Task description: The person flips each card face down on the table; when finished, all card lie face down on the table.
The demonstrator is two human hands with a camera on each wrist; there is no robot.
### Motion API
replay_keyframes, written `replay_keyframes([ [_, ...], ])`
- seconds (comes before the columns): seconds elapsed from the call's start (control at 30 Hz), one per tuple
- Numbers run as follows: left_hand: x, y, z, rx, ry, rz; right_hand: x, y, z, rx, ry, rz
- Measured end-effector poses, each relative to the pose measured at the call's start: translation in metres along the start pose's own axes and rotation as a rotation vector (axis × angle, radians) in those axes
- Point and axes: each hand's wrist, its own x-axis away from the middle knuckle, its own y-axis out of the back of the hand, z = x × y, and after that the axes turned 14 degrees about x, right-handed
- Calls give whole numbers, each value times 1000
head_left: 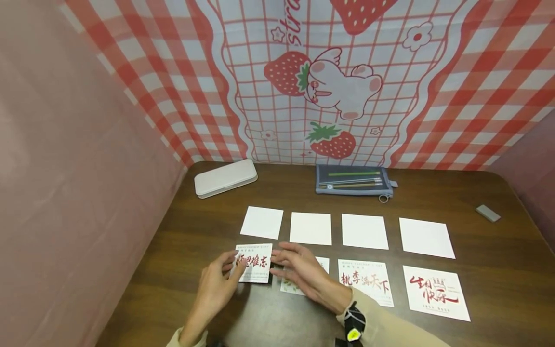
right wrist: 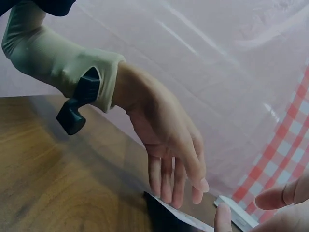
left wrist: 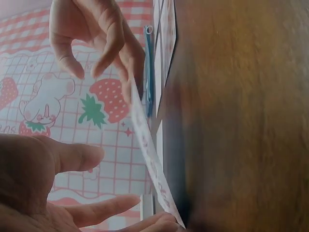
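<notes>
A white square card with red Chinese lettering (head_left: 255,265) is held up off the table, tilted, between my two hands. Along its left edge, my left hand (head_left: 218,279) touches it with nearly straight fingers, the thumb held apart from the card in the left wrist view. Opposite, the fingers of my right hand (head_left: 305,272) touch the right edge, also extended. Beneath the right hand lies a card with a green print (head_left: 291,288), partly covered. To the right of it are two more lettered cards, one reddish-brown (head_left: 366,283) and one bright red (head_left: 436,293).
Several blank white cards, such as the leftmost one (head_left: 262,222), form a row behind the lettered ones. Farther back on the brown table (head_left: 173,260) are a white case (head_left: 226,179) and a mesh pencil pouch (head_left: 353,180). A small grey block (head_left: 488,213) lies far right.
</notes>
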Motion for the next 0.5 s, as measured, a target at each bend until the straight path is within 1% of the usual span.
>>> replay_keyframes([
  [0.13,4,-2,-4,-55,-9,15,-1,1,2,49,33,37],
  [0.3,10,-4,-11,-129,-26,56,-7,1,-3,86,65,89],
  [0.4,13,-5,-14,-141,-31,76,-12,1,-8,105,75,124],
  [0.5,14,-6,-15,-129,-33,95,-16,1,-11,129,76,160],
])
